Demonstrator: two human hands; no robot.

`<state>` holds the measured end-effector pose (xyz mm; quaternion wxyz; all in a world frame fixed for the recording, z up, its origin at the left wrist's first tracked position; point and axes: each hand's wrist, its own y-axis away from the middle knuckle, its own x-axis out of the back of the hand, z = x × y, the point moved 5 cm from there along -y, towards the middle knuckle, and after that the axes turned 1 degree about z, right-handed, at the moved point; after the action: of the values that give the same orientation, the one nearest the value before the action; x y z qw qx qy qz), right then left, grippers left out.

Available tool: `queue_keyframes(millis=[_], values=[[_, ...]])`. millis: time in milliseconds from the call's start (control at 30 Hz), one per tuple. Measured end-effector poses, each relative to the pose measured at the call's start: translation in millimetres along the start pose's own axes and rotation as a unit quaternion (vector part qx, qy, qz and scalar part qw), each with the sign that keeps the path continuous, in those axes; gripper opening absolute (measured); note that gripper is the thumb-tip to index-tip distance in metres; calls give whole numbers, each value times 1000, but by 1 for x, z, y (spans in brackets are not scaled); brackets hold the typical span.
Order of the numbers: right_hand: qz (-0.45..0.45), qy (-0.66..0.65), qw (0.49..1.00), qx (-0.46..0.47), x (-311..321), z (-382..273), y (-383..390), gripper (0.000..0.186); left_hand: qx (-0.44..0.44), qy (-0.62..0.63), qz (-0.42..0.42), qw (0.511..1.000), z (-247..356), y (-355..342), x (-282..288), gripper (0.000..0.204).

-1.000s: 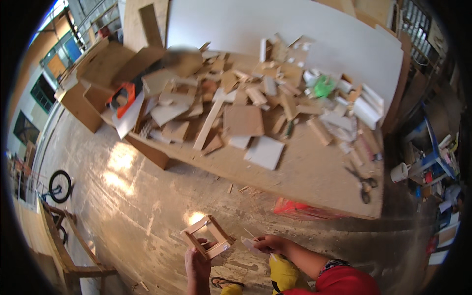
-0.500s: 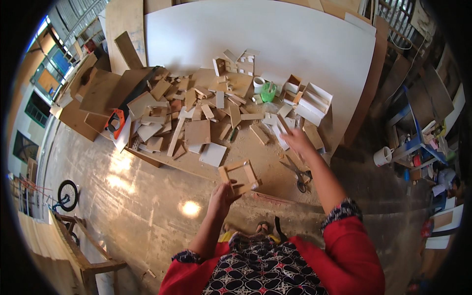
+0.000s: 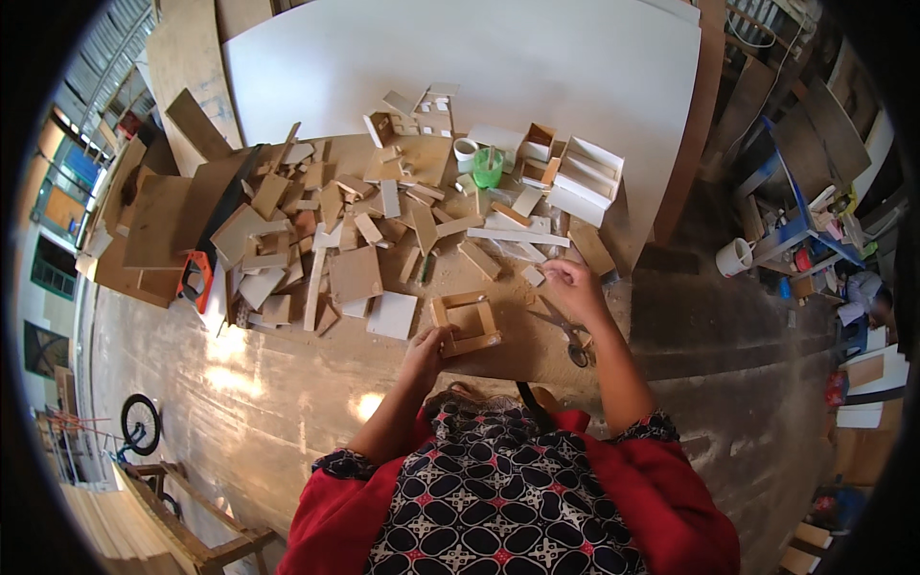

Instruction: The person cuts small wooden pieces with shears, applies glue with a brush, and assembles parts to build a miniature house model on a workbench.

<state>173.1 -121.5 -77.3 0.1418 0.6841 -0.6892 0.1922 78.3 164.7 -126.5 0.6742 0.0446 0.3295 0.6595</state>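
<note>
My left hand point(image 3: 427, 353) is closed around the lower left corner of a small square wooden frame point(image 3: 487, 314), held tilted over the table's near edge. My right hand point(image 3: 578, 290) hovers over the tabletop to the right, its thumb and fingertips drawn together. Whatever they might pinch is too small to make out. A small pale square piece point(image 3: 533, 276) lies just left of those fingertips. Below the right hand rest dark-handled scissors point(image 3: 572, 334), partly open. Pale flat strips point(image 3: 517, 236) lie beyond it.
Wood offcuts point(image 3: 356, 275) heap across the table's left and middle. Behind stand a small box-like model point(image 3: 433, 115), a white cup point(image 3: 466, 151), a green container point(image 3: 488, 169) and a white open box point(image 3: 586, 180). An orange-framed tool point(image 3: 195, 281) sits at the left edge.
My right hand has drawn back from the pale strips toward me, its fingers now pinched together. The view has shifted, and the wooden frame in my left hand now appears closer to the tabletop.
</note>
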Motion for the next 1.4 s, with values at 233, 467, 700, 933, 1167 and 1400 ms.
queue_keyframes(millis=[233, 467, 700, 933, 1167, 1400], values=[[26, 11, 1000, 6, 40, 29, -14, 19, 52, -95, 51, 993, 5, 6, -3, 34], [-31, 93, 986, 136, -2, -7, -80, 19, -53, -353, 159, 921, 17, 14, 9, 38], [-85, 321, 935, 125, -47, -17, -149, 25, -119, -443, 283, 843, 46, 51, -6, 47], [-150, 198, 960, 130, -47, -31, -131, 18, -160, -386, 316, 852, 32, 86, 4, 38], [-440, -12, 897, -25, -88, -49, -60, 25, -188, -339, 322, 864, 37, 90, 7, 30], [-471, -24, 881, -43, -94, -69, -44, 24, -238, -319, 292, 870, 62, 73, -11, 26]])
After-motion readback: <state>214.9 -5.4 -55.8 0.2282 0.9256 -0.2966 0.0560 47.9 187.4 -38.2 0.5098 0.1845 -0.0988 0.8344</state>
